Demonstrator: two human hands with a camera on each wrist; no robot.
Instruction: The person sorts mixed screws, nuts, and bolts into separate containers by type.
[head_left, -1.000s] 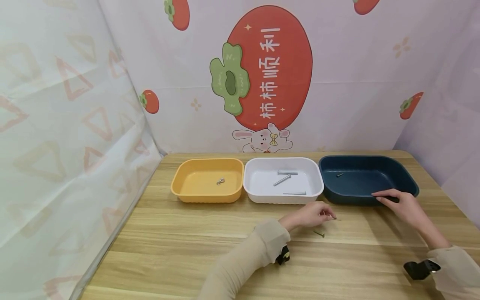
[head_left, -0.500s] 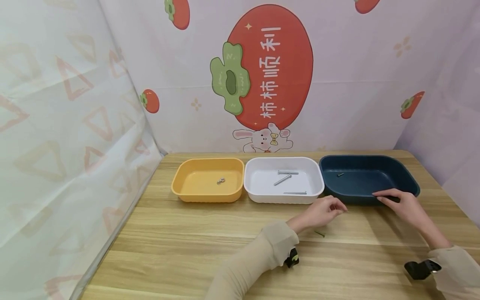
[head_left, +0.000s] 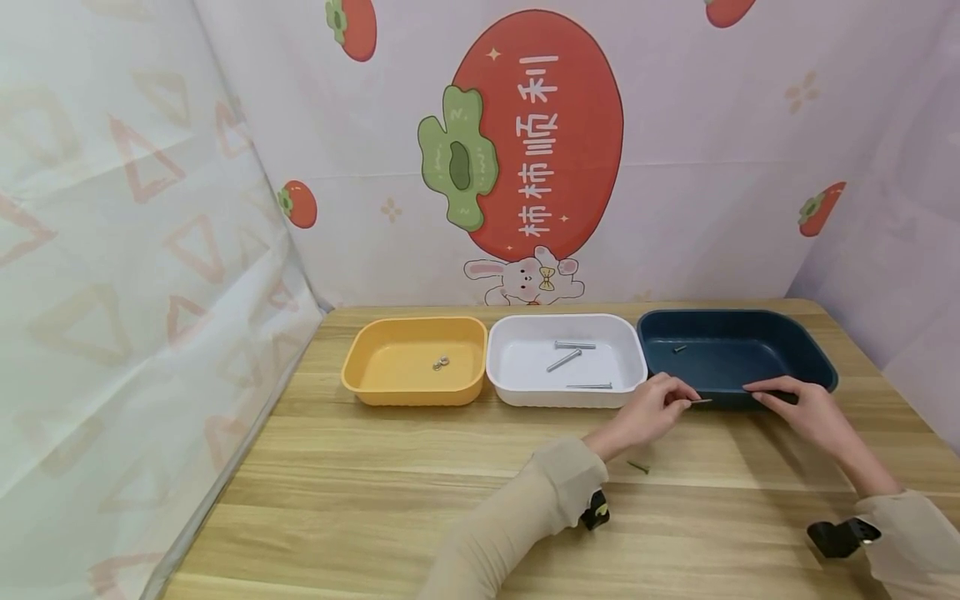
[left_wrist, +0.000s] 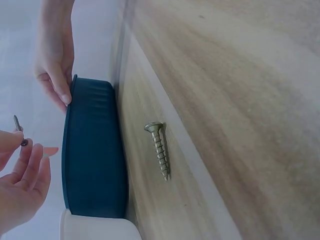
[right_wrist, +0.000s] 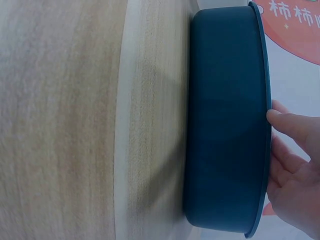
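The left hand (head_left: 647,414) pinches a small dark screw (head_left: 702,401) between thumb and fingertips, lifted at the near rim of the blue tray (head_left: 812,367); the right hand (head_left: 801,412) rests on that rim, fingers nearly straight; another screw (head_left: 638,467) lies on the wooden table (head_left: 360,483).

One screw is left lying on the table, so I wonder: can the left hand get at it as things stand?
Probably yes, though not at once. The screw lies bare on the table just beside the left hand with nothing over it, but that hand is pinching another screw.
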